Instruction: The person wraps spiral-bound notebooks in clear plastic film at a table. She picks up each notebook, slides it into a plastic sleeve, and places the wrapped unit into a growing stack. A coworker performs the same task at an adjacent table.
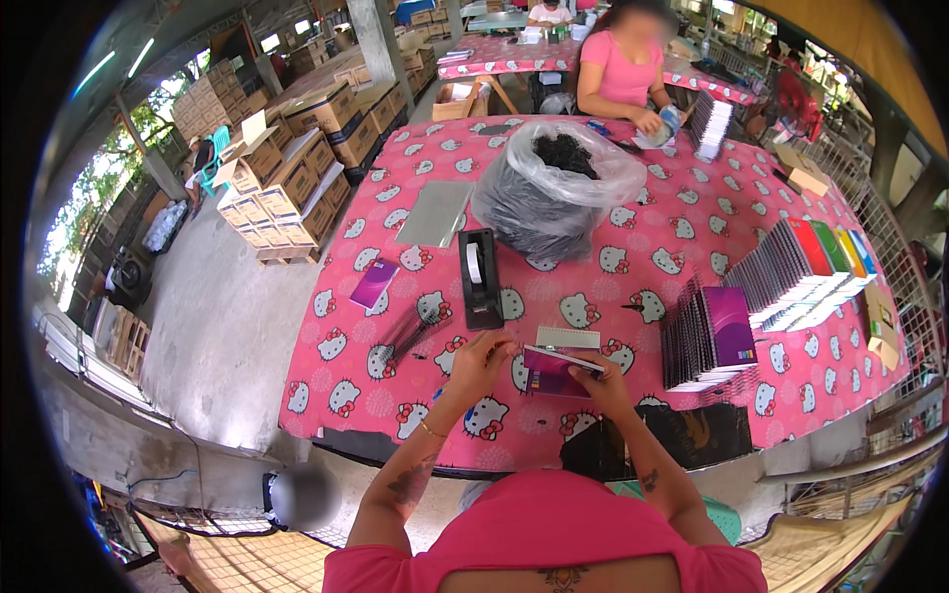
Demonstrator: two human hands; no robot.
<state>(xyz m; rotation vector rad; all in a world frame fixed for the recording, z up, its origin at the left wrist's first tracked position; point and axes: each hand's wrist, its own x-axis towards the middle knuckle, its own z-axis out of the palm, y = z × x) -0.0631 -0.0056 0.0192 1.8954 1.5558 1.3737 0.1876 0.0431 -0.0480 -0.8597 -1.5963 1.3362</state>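
Note:
My right hand [606,387] grips a purple-covered notebook [556,370] at its right side, above the pink patterned table [539,450]. A pale sheet with a row of holes [568,338] shows just beyond the notebook. My left hand [479,366] is closed with its fingertips pinched, left of the notebook; whatever is between them is too small to make out. Left of it lie several thin black binding coils [407,334]. Beyond my left hand stands a black tape dispenser [482,301] with a pale roll. A flat purple cover [374,285] lies to its left.
A clear plastic bag [504,203] of black coils stands mid-table, beside a clear sheet [433,214]. Spiral-bound purple notebooks [727,326] and multicoloured ones [791,267] stand at right. Across the table, a person [623,74] handles something. Stacked cartons [282,193] fill the left floor.

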